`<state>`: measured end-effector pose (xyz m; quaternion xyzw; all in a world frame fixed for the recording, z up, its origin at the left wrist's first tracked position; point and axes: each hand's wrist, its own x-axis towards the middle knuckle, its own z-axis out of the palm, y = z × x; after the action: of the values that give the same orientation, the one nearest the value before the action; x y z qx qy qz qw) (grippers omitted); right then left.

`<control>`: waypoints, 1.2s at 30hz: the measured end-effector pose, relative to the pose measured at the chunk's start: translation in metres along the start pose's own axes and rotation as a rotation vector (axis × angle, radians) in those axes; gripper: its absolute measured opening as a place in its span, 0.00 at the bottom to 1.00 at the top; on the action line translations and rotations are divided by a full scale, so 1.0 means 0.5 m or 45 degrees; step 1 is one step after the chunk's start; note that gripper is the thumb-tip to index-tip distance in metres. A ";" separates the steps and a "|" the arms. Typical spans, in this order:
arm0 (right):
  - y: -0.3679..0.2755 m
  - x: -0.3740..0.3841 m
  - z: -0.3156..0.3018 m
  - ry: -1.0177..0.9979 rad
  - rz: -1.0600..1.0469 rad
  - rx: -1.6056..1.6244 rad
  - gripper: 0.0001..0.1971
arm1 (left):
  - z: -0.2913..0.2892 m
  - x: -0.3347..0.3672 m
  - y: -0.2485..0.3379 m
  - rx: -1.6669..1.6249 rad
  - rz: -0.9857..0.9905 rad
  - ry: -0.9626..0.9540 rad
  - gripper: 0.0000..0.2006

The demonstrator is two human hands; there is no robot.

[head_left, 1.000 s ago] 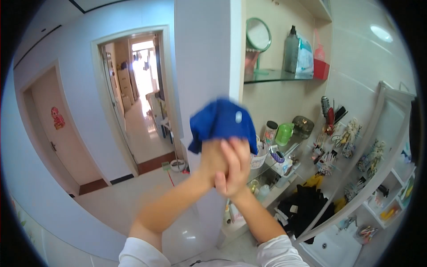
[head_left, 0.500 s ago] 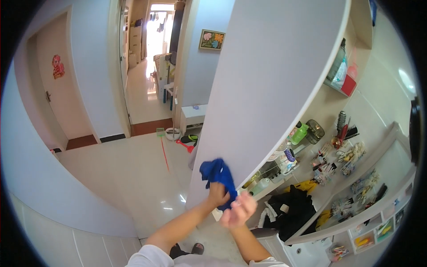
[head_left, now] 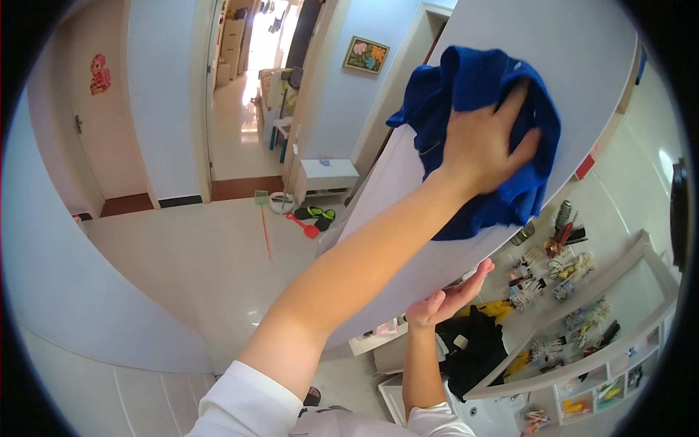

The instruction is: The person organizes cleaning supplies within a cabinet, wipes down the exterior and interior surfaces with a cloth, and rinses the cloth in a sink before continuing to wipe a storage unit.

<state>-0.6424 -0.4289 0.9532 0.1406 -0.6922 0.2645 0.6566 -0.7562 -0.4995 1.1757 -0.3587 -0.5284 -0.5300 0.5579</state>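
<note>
A bunched blue cloth [head_left: 491, 73] is spread against the tall pale panel [head_left: 593, 80], covering part of its upper face. My left hand [head_left: 484, 142] presses on the cloth with fingers apart, folds of it rising around the fingertips and thumb. The left arm reaches diagonally up across the panel. Lower down, my right hand [head_left: 448, 298] is open beside the panel's lower right edge. Its fingers are stretched out with nothing in them; whether they touch the edge, I cannot tell.
Behind the panel, wall holders carry brushes and combs [head_left: 564, 229]. Black clothing [head_left: 477, 346] hangs above a white sink [head_left: 502, 419]. On the floor at left lie a red-handled tool [head_left: 266, 229], a red scoop [head_left: 306, 228] and slippers [head_left: 325, 218] near a low white cabinet [head_left: 328, 175].
My left hand has moved up and right with the blue cloth, which now spreads over the panel. The right hand has moved away from the cloth, rightward and up, and its fingers have straightened.
</note>
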 end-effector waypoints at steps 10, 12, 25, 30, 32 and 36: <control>0.012 -0.016 -0.009 0.005 -0.035 -0.003 0.41 | -0.135 -0.904 -0.167 0.037 -0.530 -0.361 0.33; -0.001 -0.012 0.017 0.051 -0.011 0.062 0.41 | -0.198 -1.080 -0.162 -0.307 -0.982 -0.148 0.27; 0.014 -0.009 0.013 0.025 -0.083 0.098 0.41 | -0.091 -0.532 -0.228 0.203 -0.349 -0.279 0.27; 0.022 -0.017 -0.028 -0.080 -0.103 -0.025 0.41 | 0.017 -0.172 -0.215 0.169 -0.183 -0.097 0.24; 0.016 -0.016 -0.033 -0.060 -0.123 0.031 0.41 | 0.060 -0.038 -0.236 0.143 -0.202 -0.073 0.25; 0.014 -0.029 -0.031 -0.052 -0.125 0.085 0.43 | 0.124 0.267 -0.253 0.056 -0.266 -0.078 0.27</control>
<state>-0.6320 -0.4167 0.9377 0.2016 -0.6885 0.2518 0.6495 -0.9079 -0.4910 1.2965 -0.3054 -0.5912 -0.5623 0.4909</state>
